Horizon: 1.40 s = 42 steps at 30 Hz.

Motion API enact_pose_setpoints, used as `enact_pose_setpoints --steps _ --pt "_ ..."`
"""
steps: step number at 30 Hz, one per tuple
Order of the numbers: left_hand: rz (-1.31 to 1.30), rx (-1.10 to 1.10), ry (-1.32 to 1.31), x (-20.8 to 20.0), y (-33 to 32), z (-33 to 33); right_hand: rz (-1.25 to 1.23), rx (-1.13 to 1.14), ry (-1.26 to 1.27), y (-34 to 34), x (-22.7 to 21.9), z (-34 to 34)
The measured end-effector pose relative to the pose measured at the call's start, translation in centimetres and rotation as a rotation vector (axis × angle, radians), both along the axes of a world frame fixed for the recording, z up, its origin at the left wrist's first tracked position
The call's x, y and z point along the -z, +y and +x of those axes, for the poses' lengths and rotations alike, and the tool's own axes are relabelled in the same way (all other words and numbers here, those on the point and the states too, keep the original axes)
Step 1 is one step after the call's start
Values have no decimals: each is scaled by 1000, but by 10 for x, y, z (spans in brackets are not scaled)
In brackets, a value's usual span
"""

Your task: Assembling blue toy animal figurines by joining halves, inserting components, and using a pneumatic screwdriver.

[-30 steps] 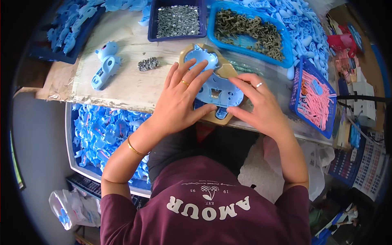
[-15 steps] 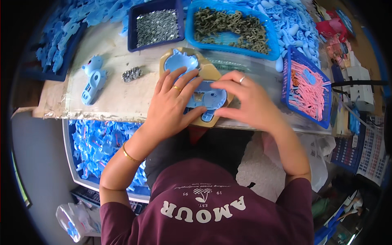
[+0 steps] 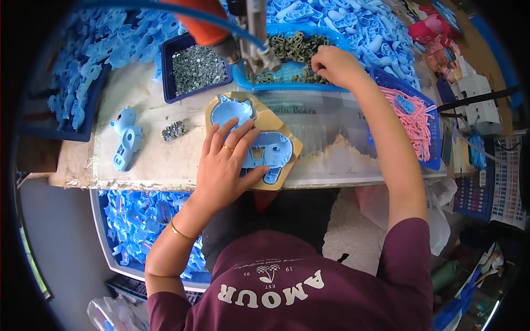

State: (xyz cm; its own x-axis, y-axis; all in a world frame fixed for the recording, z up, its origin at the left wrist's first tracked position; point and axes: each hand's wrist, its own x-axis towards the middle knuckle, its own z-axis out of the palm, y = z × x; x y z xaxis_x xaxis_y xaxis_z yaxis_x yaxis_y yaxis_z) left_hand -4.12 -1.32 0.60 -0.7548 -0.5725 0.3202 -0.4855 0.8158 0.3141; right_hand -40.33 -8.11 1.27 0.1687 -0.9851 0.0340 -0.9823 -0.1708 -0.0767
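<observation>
Right hand (image 3: 335,65): had left the holder and reached the bright blue tray (image 3: 323,87), over the dark metal clips (image 3: 292,48); its fingers were curled in, and I could not tell whether they pinched a clip.
Left hand (image 3: 223,157): lay with fingers spread and thumb out across the blue shell parts (image 3: 276,151), much as before.
Shell parts: sat hollow side up in the tan holder (image 3: 268,113), at the table's (image 3: 331,118) near edge.
Orange-red tool (image 3: 205,25): had come into view above the trays.
Left of the holder: a small silver heap (image 3: 174,131) lay near it, a blue toy piece (image 3: 128,144) farther out.
</observation>
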Motion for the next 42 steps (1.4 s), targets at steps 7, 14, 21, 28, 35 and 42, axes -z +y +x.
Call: enact_pose_setpoints --steps 7,14,21,28,35,42 --pt "8 15 4 -4 -1 1 55 144 -630 9 -13 -21" --pt "57 19 189 -35 -9 -15 190 120 -1431 68 -34 43" --pt "817 -27 774 -18 2 -41 168 7 -1760 125 -25 135" --pt "853 -39 715 -26 -3 -17 -260 405 -727 182 -36 24" --pt "922 -43 674 -21 -6 -1 -97 743 118 269 -10 -147" --pt "974 -22 630 -20 -2 -3 -178 621 -153 277 -2 -178"
